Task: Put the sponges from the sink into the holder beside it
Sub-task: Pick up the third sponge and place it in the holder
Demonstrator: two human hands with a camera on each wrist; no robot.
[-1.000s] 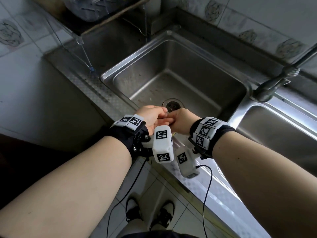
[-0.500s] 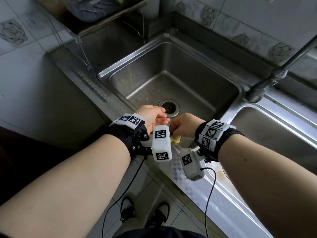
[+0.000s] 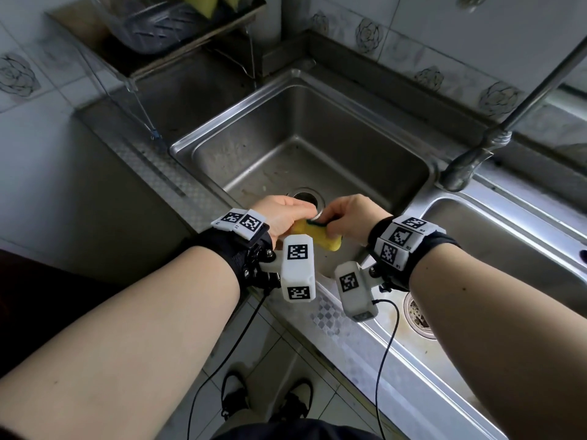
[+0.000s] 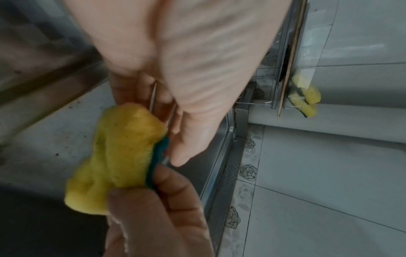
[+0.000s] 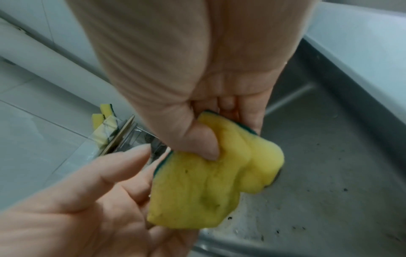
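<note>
A yellow sponge (image 3: 317, 239) with a green scouring side hangs over the front of the left sink basin (image 3: 222, 120). My right hand (image 3: 346, 214) pinches it, thumb pressed into the yellow face (image 5: 208, 182). My left hand (image 3: 286, 214) lies beside it with straight fingers (image 4: 182, 139) against the green edge (image 4: 157, 156). The clear holder (image 3: 152, 30) stands on a raised shelf at the far left, with other yellow sponges (image 3: 203, 4) upright in it; they also show in the left wrist view (image 4: 307, 97).
The basin floor holds only the drain (image 3: 305, 195) and some dirt specks. A faucet (image 3: 470, 160) rises between this basin and a second basin (image 3: 508, 249) on the right. A tiled wall runs behind, and the steel counter (image 3: 143, 160) lies under the shelf.
The two hands, pressed together round the sponge a second ago, have drawn slightly apart. The left fingers have straightened and the sponge now shows between the hands.
</note>
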